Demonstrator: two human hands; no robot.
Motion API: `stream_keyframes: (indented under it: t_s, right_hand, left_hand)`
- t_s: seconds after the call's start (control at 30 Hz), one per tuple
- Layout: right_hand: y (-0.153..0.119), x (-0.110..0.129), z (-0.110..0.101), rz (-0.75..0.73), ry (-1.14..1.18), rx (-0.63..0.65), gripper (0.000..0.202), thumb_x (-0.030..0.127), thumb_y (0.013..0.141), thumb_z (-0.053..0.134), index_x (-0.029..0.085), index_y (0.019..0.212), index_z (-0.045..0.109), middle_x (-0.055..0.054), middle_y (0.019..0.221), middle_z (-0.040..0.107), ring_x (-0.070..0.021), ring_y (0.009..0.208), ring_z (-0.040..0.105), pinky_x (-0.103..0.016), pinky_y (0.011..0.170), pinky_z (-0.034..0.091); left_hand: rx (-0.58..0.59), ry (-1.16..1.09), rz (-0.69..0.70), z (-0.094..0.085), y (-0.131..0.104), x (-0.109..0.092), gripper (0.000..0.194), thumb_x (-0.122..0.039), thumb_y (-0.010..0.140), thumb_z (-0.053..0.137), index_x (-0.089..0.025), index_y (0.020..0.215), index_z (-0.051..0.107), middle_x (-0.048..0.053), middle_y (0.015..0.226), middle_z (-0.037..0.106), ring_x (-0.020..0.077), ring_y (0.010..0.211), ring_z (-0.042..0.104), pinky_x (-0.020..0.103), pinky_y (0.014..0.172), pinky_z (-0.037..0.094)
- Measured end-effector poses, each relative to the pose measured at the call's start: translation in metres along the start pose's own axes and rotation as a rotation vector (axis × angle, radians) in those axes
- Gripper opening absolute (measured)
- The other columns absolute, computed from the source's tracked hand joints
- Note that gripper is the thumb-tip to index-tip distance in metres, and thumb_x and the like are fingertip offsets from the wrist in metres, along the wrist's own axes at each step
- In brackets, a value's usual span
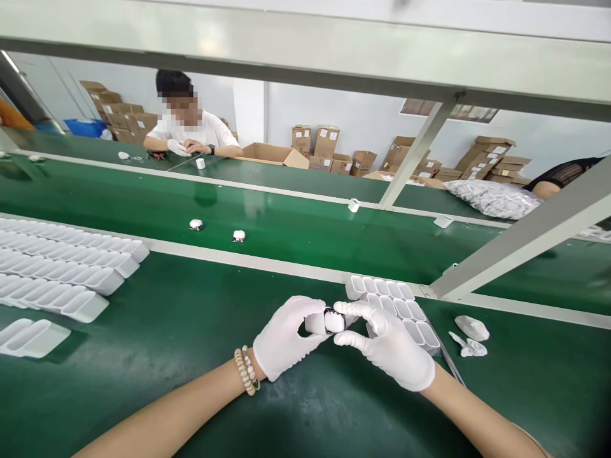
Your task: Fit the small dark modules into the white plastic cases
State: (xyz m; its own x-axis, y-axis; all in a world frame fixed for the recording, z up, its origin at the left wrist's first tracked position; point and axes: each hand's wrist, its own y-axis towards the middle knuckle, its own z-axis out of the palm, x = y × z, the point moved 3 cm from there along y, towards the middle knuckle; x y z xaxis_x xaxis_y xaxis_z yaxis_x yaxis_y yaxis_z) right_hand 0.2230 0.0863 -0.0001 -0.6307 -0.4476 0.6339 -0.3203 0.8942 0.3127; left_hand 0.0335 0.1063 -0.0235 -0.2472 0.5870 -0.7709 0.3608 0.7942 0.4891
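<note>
Currently holding a small white container [316,324] just above the green table [205,331], directly in front of the body, with the left hand [285,337] closed around it between thumb and fingers. Pinching a black-edged white insert [335,322] at the right end of the container, using the thumb and fingertips of the right hand [398,350], drawn in close above and below it. Working with both hands close together at the parts, seating depth of the insert not discernible. Wearing white gloves on both hands and beaded bracelets [245,370] at the left wrist. Working beside a group of open white containers [404,310], just beyond the right hand, with crumpled white pieces [471,327] farther right and long rows of containers [81,305] at far left. Facing a person in a white shirt [214,130] across a green strip [296,229] bearing small white-topped parts [238,236].
</note>
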Motion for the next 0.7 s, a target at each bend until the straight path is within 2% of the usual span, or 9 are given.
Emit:
stream_keyframes:
  t_s: [0.1,0.23,0.33,0.47,0.57,0.7]
  right_hand:
    - [-0.001,0.002,0.000,-0.124,-0.088,0.006,0.039,0.050,0.092,0.056,0.025,0.122,0.059,-0.006,0.094,0.074,-0.0241,0.085,0.071,-0.042,0.075,0.061]
    - [-0.003,0.005,0.000,-0.261,-0.233,0.013,0.049,0.050,0.096,0.048,0.025,0.138,0.047,-0.008,0.100,0.073,-0.0242,0.085,0.070,-0.041,0.074,0.060]
    - [-0.006,0.010,0.004,-0.274,-0.339,0.032,0.058,0.048,0.098,0.044,0.024,0.150,0.031,-0.010,0.101,0.072,-0.0250,0.083,0.070,-0.042,0.071,0.060]
    - [-0.012,0.018,0.015,-0.256,-0.374,0.038,0.068,0.044,0.100,0.038,0.017,0.156,0.011,-0.011,0.091,0.070,-0.0261,0.075,0.068,-0.042,0.065,0.058]
    - [-0.016,0.019,0.024,-0.227,-0.382,0.036,0.071,0.044,0.100,0.037,0.013,0.156,0.005,-0.011,0.085,0.069,-0.0269,0.069,0.066,-0.042,0.061,0.057]
    - [-0.017,0.014,0.030,-0.220,-0.347,0.042,0.069,0.043,0.100,0.036,0.014,0.155,0.005,-0.011,0.088,0.069,-0.0272,0.071,0.066,-0.043,0.064,0.057]
  left_hand:
    - [0.005,-0.004,-0.003,0.000,-0.002,-0.002,0.034,-0.017,0.077,0.073,-0.024,0.108,0.062,0.004,0.100,0.070,0.0237,0.103,0.065,0.041,0.092,0.054]
    - [-0.027,-0.030,-0.017,-0.001,-0.002,-0.005,0.035,-0.017,0.076,0.075,-0.024,0.108,0.062,0.005,0.108,0.069,0.0233,0.104,0.065,0.040,0.091,0.055]
    - [-0.067,-0.035,-0.042,-0.003,-0.002,-0.005,0.037,-0.017,0.075,0.076,-0.024,0.108,0.062,0.005,0.108,0.069,0.0223,0.101,0.066,0.040,0.090,0.055]
    - [-0.075,-0.039,-0.091,-0.003,-0.004,-0.004,0.037,-0.015,0.074,0.075,-0.025,0.108,0.062,0.005,0.108,0.068,0.0223,0.101,0.066,0.041,0.090,0.055]
    - [-0.062,-0.043,-0.117,-0.001,-0.006,-0.003,0.039,-0.014,0.074,0.075,-0.025,0.109,0.061,0.004,0.110,0.068,0.0219,0.101,0.066,0.041,0.091,0.055]
    - [-0.084,-0.043,-0.139,-0.001,-0.008,-0.003,0.039,-0.015,0.074,0.075,-0.025,0.109,0.061,0.004,0.110,0.067,0.0211,0.100,0.066,0.040,0.090,0.055]
